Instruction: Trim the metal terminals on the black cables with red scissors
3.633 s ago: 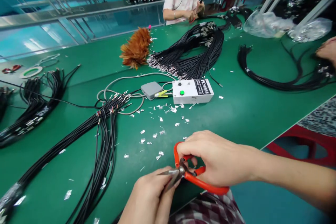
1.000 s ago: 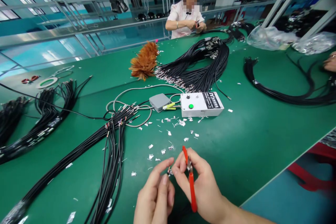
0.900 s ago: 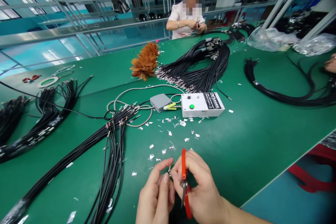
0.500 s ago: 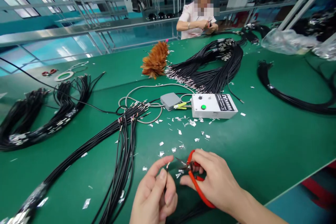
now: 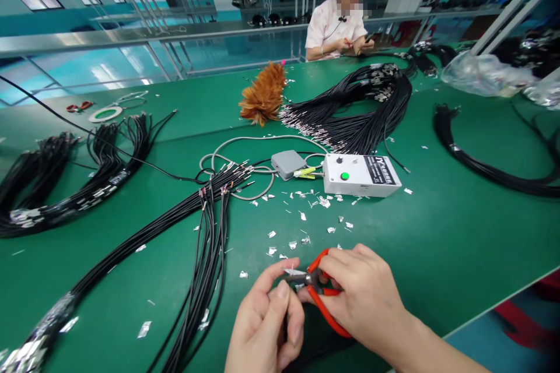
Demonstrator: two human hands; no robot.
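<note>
My left hand point(image 5: 269, 317) pinches the end of a thin black cable between thumb and fingers; its tip is mostly hidden by the blades. In my right hand point(image 5: 365, 288) is a pair of red-handled scissors point(image 5: 310, 280), its blades pointing left and meeting the cable end at my left fingertips. Whether the blades are fully closed, I cannot make out. Below my hands more black cable lies in shadow on the green table point(image 5: 459, 245). Silver foil scraps point(image 5: 293, 245) are scattered just beyond the scissors.
Black cable bundles point(image 5: 210, 186) lie left, with more cables point(image 5: 350, 111) at the back. A white box point(image 5: 362, 176) with a green button sits mid-table, beside a grey block point(image 5: 289, 164) and an orange feather duster point(image 5: 262, 95). A co-worker point(image 5: 336, 29) sits across the table.
The scissors have moved left onto the cable end, and their blades have come closer together. My left hand has shifted slightly right. The co-worker's hands are lower.
</note>
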